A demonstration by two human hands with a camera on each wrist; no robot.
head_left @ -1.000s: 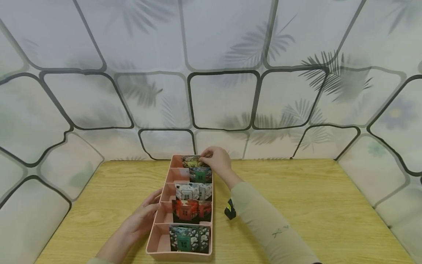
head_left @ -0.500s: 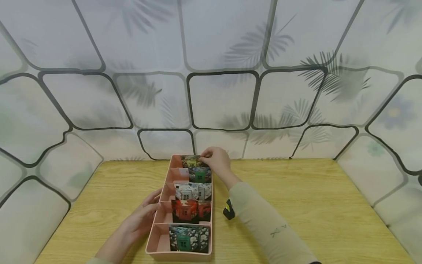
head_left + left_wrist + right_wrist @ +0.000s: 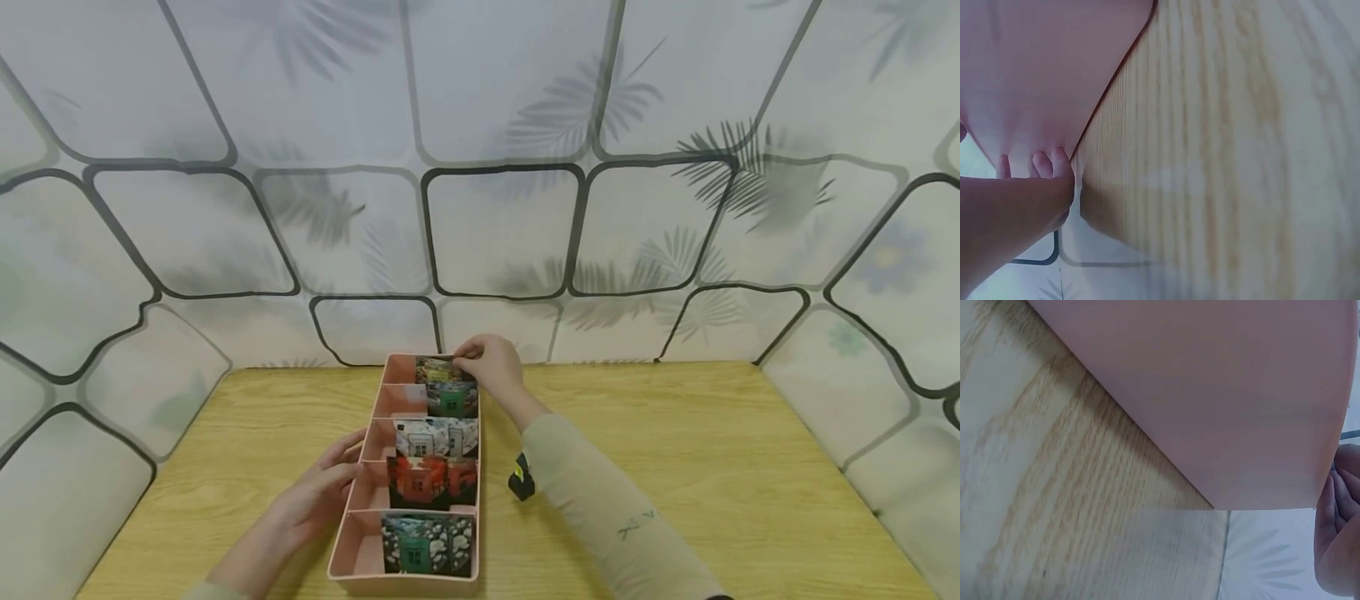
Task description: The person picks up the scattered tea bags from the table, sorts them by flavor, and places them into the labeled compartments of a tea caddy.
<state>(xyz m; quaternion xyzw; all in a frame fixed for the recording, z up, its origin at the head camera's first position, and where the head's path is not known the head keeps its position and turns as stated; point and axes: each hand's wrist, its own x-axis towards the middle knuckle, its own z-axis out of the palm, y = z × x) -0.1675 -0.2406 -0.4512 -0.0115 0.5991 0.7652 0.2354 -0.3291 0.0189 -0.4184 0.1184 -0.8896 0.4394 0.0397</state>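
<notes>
A long pink box with several compartments lies lengthwise on the table. Upright sachets fill the right part of each compartment: a green and black one nearest, then a red one, a white one, a green one and a yellowish one farthest. My right hand pinches the yellowish sachet at its upper right corner between thumb and fingers. At the box's left side my left hand rests, fingertips on the outer wall and thumb at the rim.
A small black thing with a yellow mark lies right of the box, beside my right sleeve. Behind the wooden table stands a pale patterned curtain-like backdrop, close to the box's far end.
The yellowish sachet has shifted slightly right in the far compartment, with my right hand still at its corner. My left hand stays at the box's side. The head view has drifted a little.
</notes>
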